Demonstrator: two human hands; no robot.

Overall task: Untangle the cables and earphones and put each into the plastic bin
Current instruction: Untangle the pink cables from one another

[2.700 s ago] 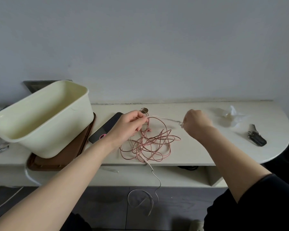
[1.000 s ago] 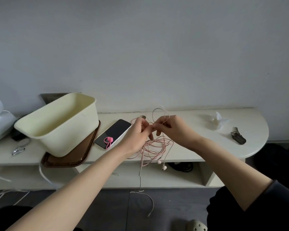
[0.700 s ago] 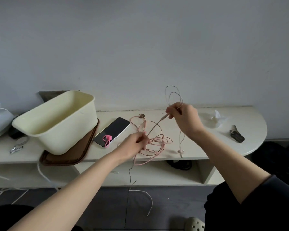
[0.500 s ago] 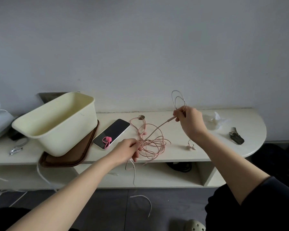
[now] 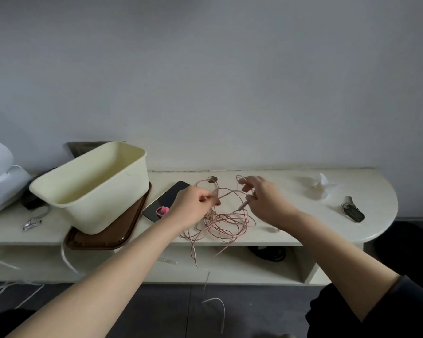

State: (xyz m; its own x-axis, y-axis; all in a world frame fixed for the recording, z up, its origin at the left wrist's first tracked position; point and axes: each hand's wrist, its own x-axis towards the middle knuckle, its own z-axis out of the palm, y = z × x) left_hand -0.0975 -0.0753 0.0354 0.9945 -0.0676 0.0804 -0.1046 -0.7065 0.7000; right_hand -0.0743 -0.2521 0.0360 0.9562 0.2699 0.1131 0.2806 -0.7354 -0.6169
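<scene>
- the pink cable tangle [image 5: 226,223] lies on the table [image 5: 327,223], just under and between the two hands. a few loops hang over the front edge.
- the left hand [image 5: 193,206] has its fingers curled. it pinches one pink strand near the top of the pile.
- the right hand [image 5: 264,201] is a bit blurry. its fingers are bent and hold another part of the same strand, with a small loop sticking up past the fingertips.
- the strand runs in a short line from one hand to the other.
- the plastic bin [image 5: 112,198] is to the left of the left hand, well apart from the pile. it sits on a brown tray [image 5: 122,230].
- a dark phone [image 5: 166,198] lies between the bin and the left hand, partly under that hand. a little pink ring [image 5: 162,211] rests on it.
- far to the right of the right hand are some keys [image 5: 352,212] and a crumpled clear wrapper [image 5: 320,186].
- a thin white cable [image 5: 217,303] lies on the floor, below both hands.
</scene>
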